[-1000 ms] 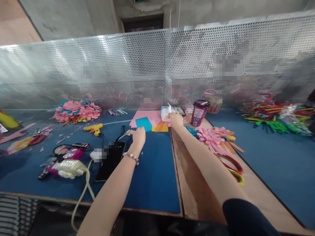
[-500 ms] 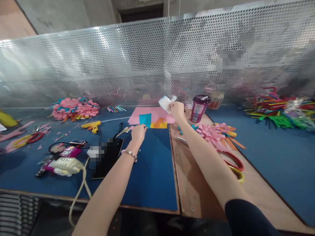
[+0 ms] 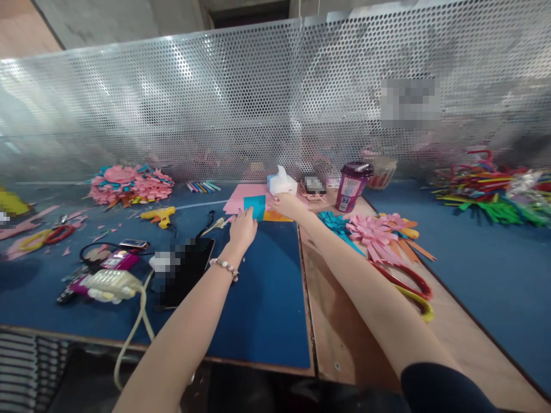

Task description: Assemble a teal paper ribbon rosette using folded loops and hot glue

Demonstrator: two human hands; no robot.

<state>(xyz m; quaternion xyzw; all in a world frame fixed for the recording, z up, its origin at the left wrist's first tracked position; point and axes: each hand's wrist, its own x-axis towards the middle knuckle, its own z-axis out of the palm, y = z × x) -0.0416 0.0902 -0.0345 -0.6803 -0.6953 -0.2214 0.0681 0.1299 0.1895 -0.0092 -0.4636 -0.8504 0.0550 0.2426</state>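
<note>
My left hand (image 3: 243, 229), with a beaded bracelet at the wrist, rests its spread fingers at the lower edge of a blue paper piece (image 3: 256, 205). My right hand (image 3: 289, 206) reaches leftward over the orange paper (image 3: 278, 216), just in front of a white and blue tissue pack (image 3: 282, 184). Its fingers point left and look loosely stretched; whether they touch the paper I cannot tell. Beneath the pack lie pink paper sheets (image 3: 236, 198). A tissue sticks up from the pack's top.
Left are a yellow glue gun (image 3: 159, 216), a black tablet (image 3: 189, 275), a power strip (image 3: 112, 284) and a pink paper heap (image 3: 131, 186). To the right stand a purple cup (image 3: 353, 188), paper flowers (image 3: 379, 229) and large scissors (image 3: 408, 281). A perforated metal screen (image 3: 258, 109) runs behind.
The tissue pack has gone from raised in my right hand to standing on the pink sheets, let go. That hand has moved left and down; my left fingers have spread.
</note>
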